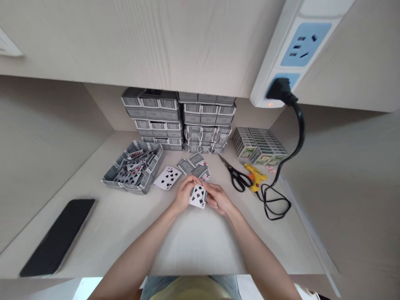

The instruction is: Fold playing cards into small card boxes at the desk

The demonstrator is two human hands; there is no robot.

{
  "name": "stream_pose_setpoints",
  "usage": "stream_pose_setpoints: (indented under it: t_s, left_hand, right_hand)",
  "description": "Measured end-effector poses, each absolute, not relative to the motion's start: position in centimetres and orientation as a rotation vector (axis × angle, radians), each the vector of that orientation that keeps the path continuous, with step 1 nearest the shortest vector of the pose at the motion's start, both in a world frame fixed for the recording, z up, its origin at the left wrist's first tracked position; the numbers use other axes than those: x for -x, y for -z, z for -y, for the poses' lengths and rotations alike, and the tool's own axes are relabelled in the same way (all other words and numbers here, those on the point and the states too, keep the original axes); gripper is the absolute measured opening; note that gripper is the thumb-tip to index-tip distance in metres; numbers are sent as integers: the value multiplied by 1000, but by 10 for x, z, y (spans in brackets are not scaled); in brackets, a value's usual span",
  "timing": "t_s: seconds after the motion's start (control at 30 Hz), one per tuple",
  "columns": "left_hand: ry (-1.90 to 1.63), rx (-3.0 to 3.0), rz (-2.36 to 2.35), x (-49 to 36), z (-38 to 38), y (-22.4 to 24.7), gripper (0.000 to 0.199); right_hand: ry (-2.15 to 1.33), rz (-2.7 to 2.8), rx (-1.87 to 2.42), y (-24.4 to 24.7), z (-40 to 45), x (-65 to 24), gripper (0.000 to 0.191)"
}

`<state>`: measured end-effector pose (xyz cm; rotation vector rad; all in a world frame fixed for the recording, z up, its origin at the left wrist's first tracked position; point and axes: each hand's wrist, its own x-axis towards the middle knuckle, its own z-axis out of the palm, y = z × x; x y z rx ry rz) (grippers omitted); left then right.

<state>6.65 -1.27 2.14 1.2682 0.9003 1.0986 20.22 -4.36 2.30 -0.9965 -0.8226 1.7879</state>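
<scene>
A white rectangular playing card with black spades (197,197) is pinched by the left hand (184,193) and right hand (219,197) over a pale desktop (203,246), stacked grey-patterned boxes (209,113) standing beyond them by the beige back wall (106,105), a white-and-blue power strip (293,54) up to their right.

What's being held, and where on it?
A playing card, spades face showing: left hand at its upper-left edge, right hand at its upper-right edge.

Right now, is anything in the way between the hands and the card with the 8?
Nothing that I can see. The left hand and right hand both hold the card. The loose cards lie beyond them, not in between.
</scene>
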Motion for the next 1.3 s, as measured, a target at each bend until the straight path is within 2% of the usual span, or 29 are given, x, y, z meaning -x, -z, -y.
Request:
stream_pose_setpoints:
  t_s: [0.17,0.33,0.73,0.9,1.1,1.3]
  left_hand:
    - [-1081,-1302,-956,-63,12,-24,23]
    - [-992,-1587,-1086,-58,11,-25,23]
    - [-957,-2004,-1276,-62,15,-27,25]
    - [-934,-1792,-1125,-63,14,-27,33]
    - [-930,-1426,-1034,-68,15,-27,39]
    - [-870,-1609,-1052,-68,16,-27,38]
  right_hand:
    - [-1618,910,1050,-21,44,-203,35]
    - [-1319,1137,1176,-22,45,-201,37]
    - [-994,1381,1300,-17,49,-200,33]
    - [-1160,1355,1226,-19,51,-199,29]
    - [-1401,1228,1086,-25,47,-202,34]
    - [-1481,1228,1077,-20,46,-205,32]
